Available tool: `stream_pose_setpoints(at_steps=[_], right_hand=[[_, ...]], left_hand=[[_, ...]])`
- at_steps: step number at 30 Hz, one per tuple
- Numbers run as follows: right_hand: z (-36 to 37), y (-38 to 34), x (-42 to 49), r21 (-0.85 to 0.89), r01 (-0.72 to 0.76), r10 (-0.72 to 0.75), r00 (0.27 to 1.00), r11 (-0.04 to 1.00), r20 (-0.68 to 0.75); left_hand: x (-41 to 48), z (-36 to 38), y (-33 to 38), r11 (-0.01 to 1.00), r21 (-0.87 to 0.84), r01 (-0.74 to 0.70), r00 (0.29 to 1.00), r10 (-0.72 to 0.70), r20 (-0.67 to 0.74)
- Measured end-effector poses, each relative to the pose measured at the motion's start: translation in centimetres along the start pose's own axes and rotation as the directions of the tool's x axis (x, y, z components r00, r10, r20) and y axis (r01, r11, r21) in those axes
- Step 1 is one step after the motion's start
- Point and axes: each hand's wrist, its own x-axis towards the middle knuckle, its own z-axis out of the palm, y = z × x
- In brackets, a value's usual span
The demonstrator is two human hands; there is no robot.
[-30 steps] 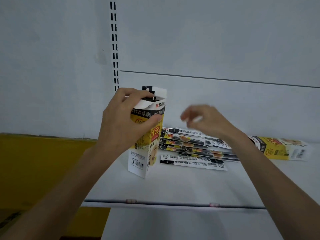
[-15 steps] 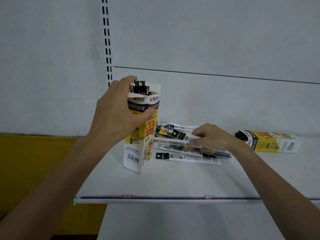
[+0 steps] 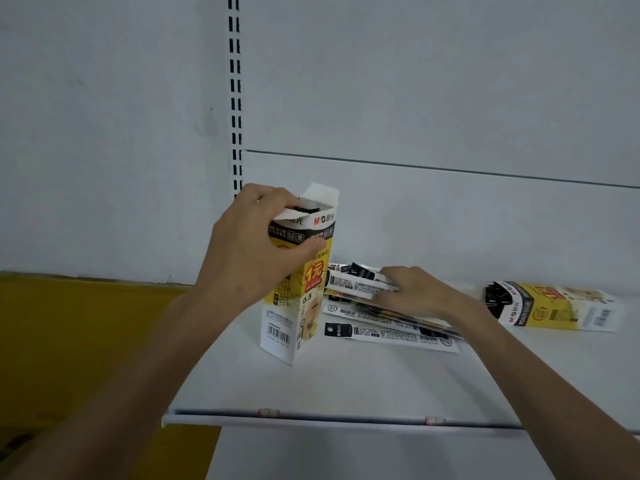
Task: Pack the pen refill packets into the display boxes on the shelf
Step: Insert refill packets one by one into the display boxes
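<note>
A yellow, black and white display box (image 3: 300, 306) stands upright on the white shelf (image 3: 346, 386), its top flap open with dark packet ends showing inside. My left hand (image 3: 252, 251) grips its upper part, fingers over the rim. Just right of it lies a pile of long flat pen refill packets (image 3: 388, 332). My right hand (image 3: 415, 294) rests on the pile with its fingers closed on the topmost packet (image 3: 353, 283), whose left end lifts toward the box.
A second display box (image 3: 554, 306) lies on its side at the shelf's right, its open end with dark packets facing left. A slotted upright (image 3: 235, 91) runs up the white back wall. A yellow surface (image 3: 69, 341) lies lower left.
My right hand came down from mid-air onto the packet pile and took hold of the top packet. My left hand stayed on the upright box. The view shifted slightly.
</note>
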Motion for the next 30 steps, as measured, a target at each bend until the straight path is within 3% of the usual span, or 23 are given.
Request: stream_pose_setpoints(at_steps=[3, 5, 7, 9, 12, 14, 15, 19, 24, 27, 30], right_hand=[[-1.1, -0.8, -0.3, 0.046, 0.091, -0.089, 0.995, 0.995, -0.053], [-2.6, -1.8, -0.8, 0.303, 0.143, -0.080, 0.974, 0.942, -0.212], [-4.5, -2.5, -0.7, 0.593, 0.240, 0.009, 0.923, 0.769, -0.385], [-6.7, -3.2, -0.6, 0.705, 0.330, 0.133, 0.847, 0.628, -0.515], [-9.8, -5.2, -1.4, 0.763, 0.539, 0.193, 0.757, 0.357, -0.625], [-11.2, -6.8, -2.3, 0.716, 0.672, 0.116, 0.708, 0.191, -0.696], [-11.6, -7.6, -2.6, 0.685, 0.710, 0.068, 0.684, 0.166, -0.726], [-11.7, -10.3, -1.8, 0.559, 0.762, -0.120, 0.620, 0.328, -0.775], [-8.9, -11.5, 0.4, 0.478, 0.644, -0.292, 0.729, 0.598, -0.619], [-7.1, -11.4, 0.7, 0.511, 0.591, -0.375, 0.800, 0.624, -0.468], [-7.2, -11.4, 0.3, 0.493, 0.563, -0.432, 0.826, 0.663, -0.362]], left_hand=[[0.0, 0.0, -0.1, 0.999, -0.037, 0.016, 1.000, -0.015, 0.021], [0.0, 0.0, -0.3, 0.998, -0.065, 0.022, 0.999, -0.021, 0.027], [-0.1, 0.1, -0.3, 0.996, -0.084, 0.035, 0.999, -0.032, 0.027], [-0.1, 0.3, -0.4, 0.995, -0.094, 0.043, 0.999, -0.041, 0.029], [-0.1, 0.4, -0.4, 0.994, -0.095, 0.050, 0.998, -0.047, 0.036], [-0.2, 0.5, -0.3, 0.995, -0.089, 0.053, 0.998, -0.050, 0.038], [-0.2, 0.5, -0.2, 0.995, -0.085, 0.049, 0.998, -0.046, 0.039], [-0.5, 0.3, 0.1, 0.999, -0.023, 0.034, 0.997, -0.033, 0.063], [-0.7, 0.2, 0.5, 0.999, 0.017, 0.037, 0.996, -0.038, 0.083], [-0.5, 0.2, 0.3, 0.998, 0.008, 0.055, 0.995, -0.055, 0.080], [-0.3, 0.2, -0.2, 0.999, -0.015, 0.043, 0.996, -0.042, 0.078]])
